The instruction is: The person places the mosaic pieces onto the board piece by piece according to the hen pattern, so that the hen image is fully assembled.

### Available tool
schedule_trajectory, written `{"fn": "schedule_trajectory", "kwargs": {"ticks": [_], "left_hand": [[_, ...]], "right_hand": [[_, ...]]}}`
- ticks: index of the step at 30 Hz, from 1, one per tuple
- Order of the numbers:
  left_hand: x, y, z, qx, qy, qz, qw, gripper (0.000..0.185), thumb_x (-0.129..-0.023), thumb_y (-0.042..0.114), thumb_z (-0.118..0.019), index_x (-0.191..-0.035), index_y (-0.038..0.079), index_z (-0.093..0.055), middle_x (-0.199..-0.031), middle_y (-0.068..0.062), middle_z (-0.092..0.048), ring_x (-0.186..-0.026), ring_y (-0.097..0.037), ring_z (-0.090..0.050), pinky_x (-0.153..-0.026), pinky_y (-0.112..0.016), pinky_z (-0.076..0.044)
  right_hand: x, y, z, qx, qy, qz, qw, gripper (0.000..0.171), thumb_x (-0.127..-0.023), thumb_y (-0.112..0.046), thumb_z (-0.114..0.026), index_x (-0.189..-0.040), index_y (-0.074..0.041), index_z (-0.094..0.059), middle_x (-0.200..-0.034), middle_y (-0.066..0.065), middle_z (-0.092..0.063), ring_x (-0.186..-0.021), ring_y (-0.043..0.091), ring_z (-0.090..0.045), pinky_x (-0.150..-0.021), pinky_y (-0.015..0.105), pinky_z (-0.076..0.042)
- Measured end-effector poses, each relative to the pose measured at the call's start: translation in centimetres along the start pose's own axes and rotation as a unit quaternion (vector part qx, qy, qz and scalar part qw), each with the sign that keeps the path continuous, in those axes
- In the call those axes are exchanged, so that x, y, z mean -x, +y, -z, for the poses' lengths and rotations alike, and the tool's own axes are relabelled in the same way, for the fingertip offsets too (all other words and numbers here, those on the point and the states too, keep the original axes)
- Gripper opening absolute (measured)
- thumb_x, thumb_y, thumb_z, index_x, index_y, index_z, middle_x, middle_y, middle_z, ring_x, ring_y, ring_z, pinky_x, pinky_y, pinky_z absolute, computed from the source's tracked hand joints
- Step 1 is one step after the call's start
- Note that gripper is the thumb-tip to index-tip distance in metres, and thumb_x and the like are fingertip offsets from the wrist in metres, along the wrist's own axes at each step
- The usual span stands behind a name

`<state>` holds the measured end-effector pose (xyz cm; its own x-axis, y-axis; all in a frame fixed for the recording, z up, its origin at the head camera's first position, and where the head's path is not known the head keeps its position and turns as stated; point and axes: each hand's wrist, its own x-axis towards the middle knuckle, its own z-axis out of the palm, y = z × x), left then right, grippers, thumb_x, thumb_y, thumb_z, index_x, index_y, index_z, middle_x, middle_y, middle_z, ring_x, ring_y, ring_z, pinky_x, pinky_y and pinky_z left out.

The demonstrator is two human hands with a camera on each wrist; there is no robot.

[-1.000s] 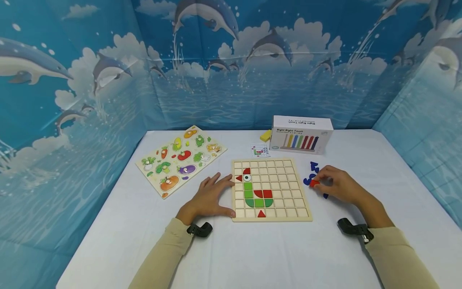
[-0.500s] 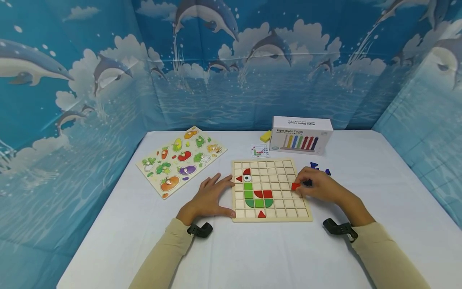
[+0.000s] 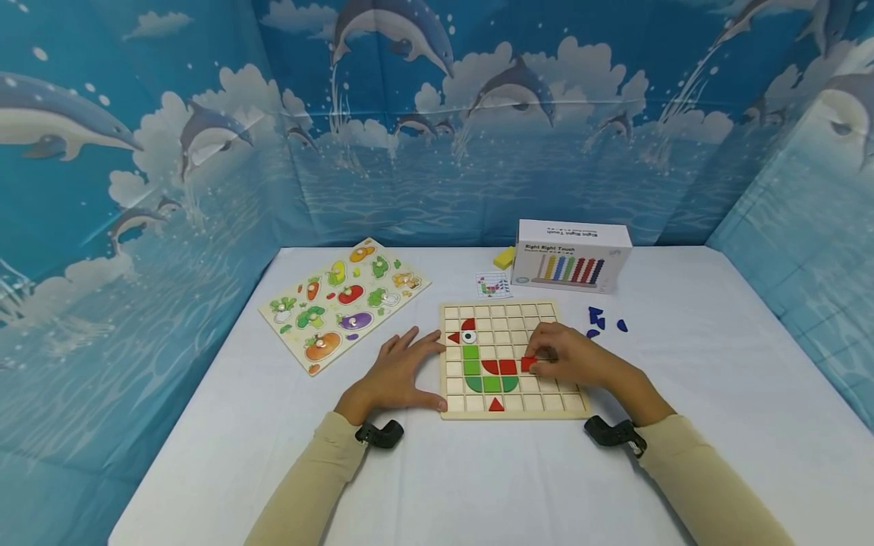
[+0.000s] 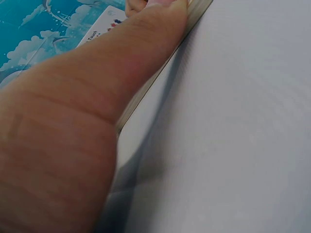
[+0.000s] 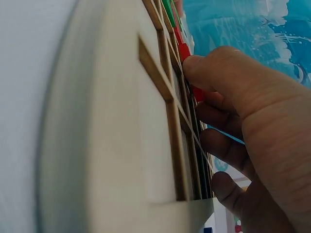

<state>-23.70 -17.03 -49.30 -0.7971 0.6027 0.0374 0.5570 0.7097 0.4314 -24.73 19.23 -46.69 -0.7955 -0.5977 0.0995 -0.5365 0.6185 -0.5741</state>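
Note:
A wooden grid board (image 3: 546, 406) lies on the white table, bearing red and green pieces that form a bird shape (image 3: 488, 368). My right hand (image 3: 570, 358) is over the board and pinches a small red piece (image 3: 528, 365) just right of the red pieces in the grid; in the right wrist view the thumb (image 5: 214, 63) presses the red piece (image 5: 197, 93) against the grid. My left hand (image 3: 399, 371) rests flat on the table, fingers straight, touching the board's left edge (image 4: 146, 92).
Loose blue pieces (image 3: 601, 320) lie right of the board. Behind it stand a white abacus box (image 3: 570, 254), a small card (image 3: 492, 285) and a yellow block (image 3: 504, 257). A vegetable puzzle board (image 3: 341, 299) lies at the left. Dolphin-print cloth walls surround the table.
My right hand carried the red piece leftward from the blue pile, across the board's right side, to the cell beside the red pieces. The left hand stayed put.

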Motion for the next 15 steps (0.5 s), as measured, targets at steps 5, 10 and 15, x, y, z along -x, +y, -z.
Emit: {"fn": "schedule_trajectory", "kwargs": {"ticks": [5, 10, 15], "left_hand": [[-0.02, 0.05, 0.02, -0.005, -0.005, 0.006, 1.0000, 0.100, -0.069, 0.081, -0.072, -0.150, 0.028, -0.046, -0.166, 0.007, -0.023, -0.154, -0.030, -0.006, -0.118, -0.055, -0.006], [-0.08, 0.09, 0.01, -0.010, -0.005, 0.010, 0.9999, 0.100, -0.069, 0.079, -0.073, -0.150, 0.028, -0.046, -0.166, 0.007, -0.023, -0.154, -0.029, -0.006, -0.118, -0.054, -0.006], [-0.05, 0.19, 0.00, -0.006, -0.005, 0.011, 0.9999, 0.099, -0.069, 0.078, -0.074, -0.150, 0.028, -0.046, -0.166, 0.006, -0.024, -0.154, -0.029, -0.006, -0.118, -0.055, -0.006]], "right_hand": [[-0.22, -0.40, -0.19, 0.004, -0.005, -0.001, 1.000, 0.018, -0.086, -0.014, -0.081, -0.099, -0.023, -0.073, -0.103, -0.009, -0.060, -0.097, 0.016, -0.052, -0.086, 0.036, -0.049], [-0.30, -0.74, -0.10, 0.009, -0.008, 0.004, 1.000, 0.019, -0.086, -0.013, -0.081, -0.102, -0.022, -0.073, -0.102, -0.008, -0.061, -0.096, 0.016, -0.054, -0.087, 0.037, -0.050], [-0.35, -0.82, -0.08, 0.010, -0.010, 0.003, 1.000, 0.019, -0.086, -0.012, -0.081, -0.099, -0.022, -0.073, -0.102, -0.008, -0.062, -0.096, 0.016, -0.054, -0.087, 0.037, -0.051]]}}
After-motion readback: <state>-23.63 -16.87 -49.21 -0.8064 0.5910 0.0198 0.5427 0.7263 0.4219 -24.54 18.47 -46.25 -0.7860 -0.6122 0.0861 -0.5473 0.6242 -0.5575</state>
